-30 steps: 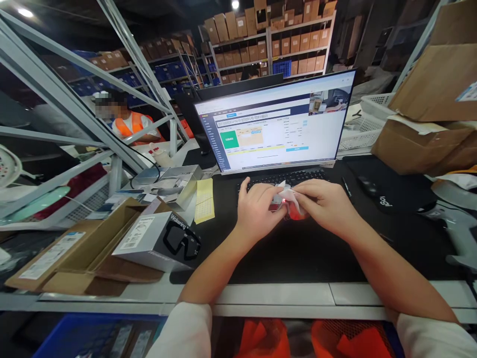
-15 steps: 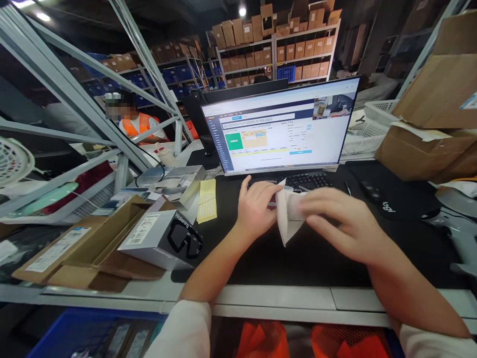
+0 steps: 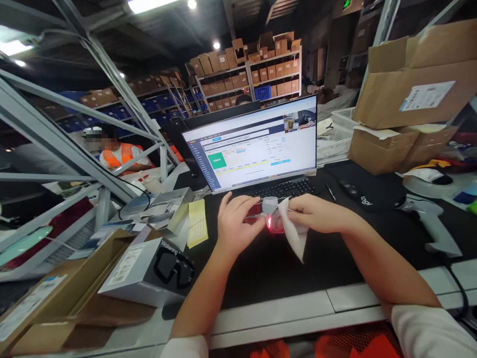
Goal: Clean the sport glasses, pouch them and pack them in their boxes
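Observation:
My left hand [image 3: 240,221] is closed, with its thumb and fingertips pinching what appears to be a pair of glasses [image 3: 270,205]; a greyish see-through lens and thin arms show, the rest hidden by fingers. In my right hand [image 3: 313,213], a white cleaning cloth [image 3: 296,238] with zigzag edges is pinched against the right side of the glasses, one corner hanging down. A red glow shows just below the lens. Both hands are above the black desk mat [image 3: 261,278], in front of the keyboard [image 3: 286,188].
Behind the keyboard stands a monitor [image 3: 253,149]. To the left are a yellow label sheet [image 3: 197,223], a grey goggles box [image 3: 149,273] and an opened carton [image 3: 85,293]. A barcode scanner [image 3: 428,219], a pen [image 3: 330,193] and stacked cartons [image 3: 406,94] are on the right. A co-worker [image 3: 122,154] sits beyond the frame.
My view has tilted up and shifted right. My right hand has moved in closer to my left, with the cloth now bunched against the glasses; the lens and red glow have come into sight.

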Motion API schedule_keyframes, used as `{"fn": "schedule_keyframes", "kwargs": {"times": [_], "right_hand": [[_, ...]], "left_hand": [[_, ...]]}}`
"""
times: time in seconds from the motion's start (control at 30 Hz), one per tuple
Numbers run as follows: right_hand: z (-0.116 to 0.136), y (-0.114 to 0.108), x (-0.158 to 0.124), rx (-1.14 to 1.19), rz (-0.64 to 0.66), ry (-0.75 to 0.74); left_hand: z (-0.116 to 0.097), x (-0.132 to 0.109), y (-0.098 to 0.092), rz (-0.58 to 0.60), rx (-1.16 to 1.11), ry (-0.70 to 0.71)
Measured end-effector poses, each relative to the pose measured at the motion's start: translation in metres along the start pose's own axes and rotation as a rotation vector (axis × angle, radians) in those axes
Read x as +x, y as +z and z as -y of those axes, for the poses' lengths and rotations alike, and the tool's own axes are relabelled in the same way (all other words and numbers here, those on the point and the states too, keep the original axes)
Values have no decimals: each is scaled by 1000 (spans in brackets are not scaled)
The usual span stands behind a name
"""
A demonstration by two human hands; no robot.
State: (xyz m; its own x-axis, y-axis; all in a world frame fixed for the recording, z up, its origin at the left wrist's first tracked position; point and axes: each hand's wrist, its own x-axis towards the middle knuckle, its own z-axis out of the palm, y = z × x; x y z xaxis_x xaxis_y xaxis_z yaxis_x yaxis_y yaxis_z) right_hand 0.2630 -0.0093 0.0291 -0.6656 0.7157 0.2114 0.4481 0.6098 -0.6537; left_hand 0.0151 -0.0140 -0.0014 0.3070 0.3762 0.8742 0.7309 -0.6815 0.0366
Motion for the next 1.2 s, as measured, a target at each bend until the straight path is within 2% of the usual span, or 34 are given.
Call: {"fn": "schedule_keyframes", "kwargs": {"times": [0.13, 0.27, 0.33, 0.47, 0.57, 0.63, 0.73, 0.83, 0.93, 1.0, 1.1, 1.2], "right_hand": [[4, 6, 1, 75, 109, 29], [17, 24, 8, -41, -36, 44], [18, 25, 9, -75, -78, 36], [11, 11, 5, 44, 8, -17], [8, 7, 4, 141, 48, 24], [9, 11, 6, 153, 46, 28], [11, 17, 8, 54, -9, 11], [7, 11, 2, 12, 20, 7], [-1, -3, -5, 92, 120, 14], [-4, -7, -6, 127, 133, 41], [-3, 0, 0, 145, 104, 84], [0, 10, 5, 53, 63, 80]], "left_hand": [[-3, 2, -4, 44, -6, 128], [-15, 0, -1, 126, -40, 233], [-11, 2, -5, 115, -26, 204], [8, 7, -19, -2, 36, 101], [5, 5, -15, -52, 31, 71], [-5, 1, -5, -18, 18, 102], [-18, -2, 6, 55, -15, 174], [-14, 1, 3, 48, -29, 108], [-2, 3, -7, 19, -58, -9], [-1, 3, -9, 22, -76, -45], [-11, -1, 0, 63, -63, -30], [-23, -6, 11, 141, -50, 15]]}}
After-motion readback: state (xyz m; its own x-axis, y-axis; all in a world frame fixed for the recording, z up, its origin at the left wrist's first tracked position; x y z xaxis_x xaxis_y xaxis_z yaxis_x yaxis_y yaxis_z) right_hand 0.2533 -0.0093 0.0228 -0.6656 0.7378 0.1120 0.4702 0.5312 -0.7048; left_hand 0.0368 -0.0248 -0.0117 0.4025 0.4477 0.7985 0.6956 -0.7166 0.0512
